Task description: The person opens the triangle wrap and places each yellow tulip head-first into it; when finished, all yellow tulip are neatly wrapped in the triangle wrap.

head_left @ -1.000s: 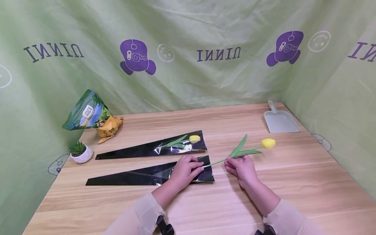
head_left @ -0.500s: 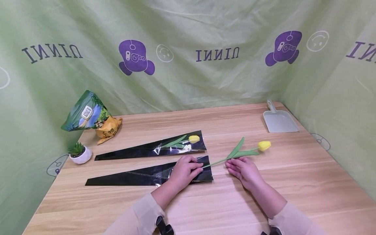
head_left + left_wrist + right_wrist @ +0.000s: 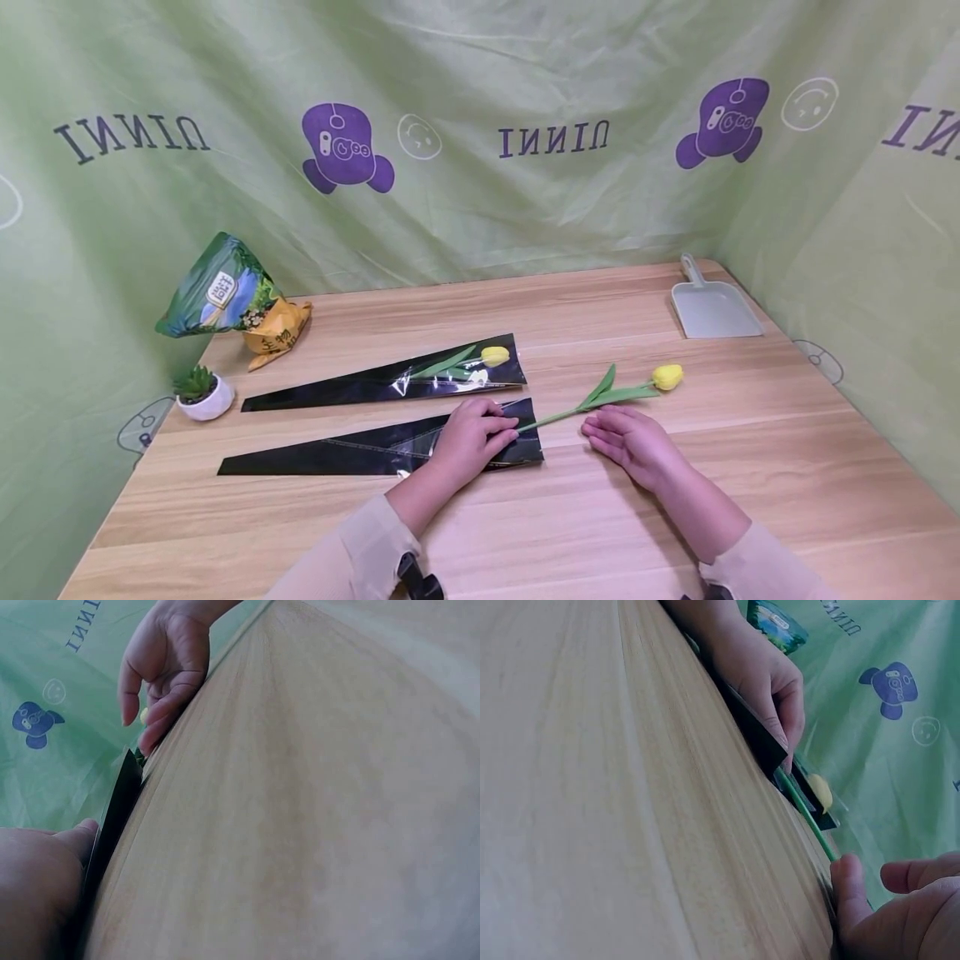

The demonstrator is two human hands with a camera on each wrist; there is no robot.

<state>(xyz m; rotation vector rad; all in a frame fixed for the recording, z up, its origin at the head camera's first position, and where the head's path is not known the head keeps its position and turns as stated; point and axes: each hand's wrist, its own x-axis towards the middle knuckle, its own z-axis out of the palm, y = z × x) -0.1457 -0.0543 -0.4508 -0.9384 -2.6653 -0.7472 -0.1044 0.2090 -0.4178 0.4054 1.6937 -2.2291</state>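
Note:
A yellow tulip (image 3: pixel 667 377) with green leaves lies at a slant, its stem running left into the mouth of the nearer black flower sleeve (image 3: pixel 315 450). My left hand (image 3: pixel 472 442) is over that sleeve's wide end, pinching its edge where the stem goes in; the right wrist view shows its thumb and fingers at the sleeve's corner. Just below the leaves, my right hand (image 3: pixel 630 446) has its fingers loosely extended and holds nothing. In the right wrist view the green stem (image 3: pixel 810 817) passes close to its fingertips. The stem's lower end is hidden by my left hand.
A second black sleeve (image 3: pixel 322 390) with a yellow tulip inside lies behind the first. At the left stand a potted succulent (image 3: pixel 206 400) and a green and orange bag (image 3: pixel 240 292). A grey dustpan (image 3: pixel 716 310) lies at the back right, before a green curtain (image 3: pixel 465 208).
My right hand has let go of the tulip and drawn slightly right and down. The tulip's bloom has sunk and shifted left. My left hand has stayed in place.

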